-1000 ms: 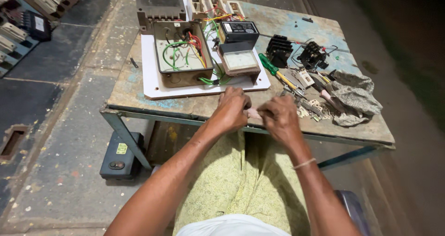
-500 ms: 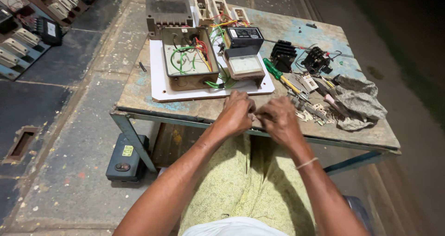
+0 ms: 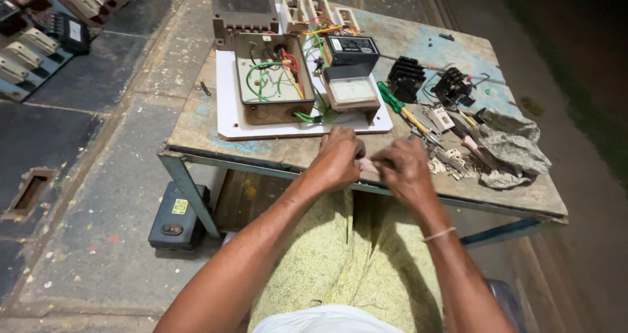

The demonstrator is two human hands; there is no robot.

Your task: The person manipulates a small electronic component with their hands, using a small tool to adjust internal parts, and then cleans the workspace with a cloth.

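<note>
Seen left to right from the white board (image 3: 229, 120) on the worn desk (image 3: 196, 127): just in front of it, the left hand (image 3: 337, 157) and right hand (image 3: 405, 169) both pinch a small pale piece (image 3: 367, 165) between them, steadying it over the desk edge; right lie a green-handled screwdriver (image 3: 392, 101) and grey rag (image 3: 510, 146).

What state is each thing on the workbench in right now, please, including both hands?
left hand: closed on a small pale piece
right hand: closed on the same piece
brown box: open, wires exposed
screwdriver: lying flat, untouched
grey rag: crumpled
white board: flat under the box
</note>
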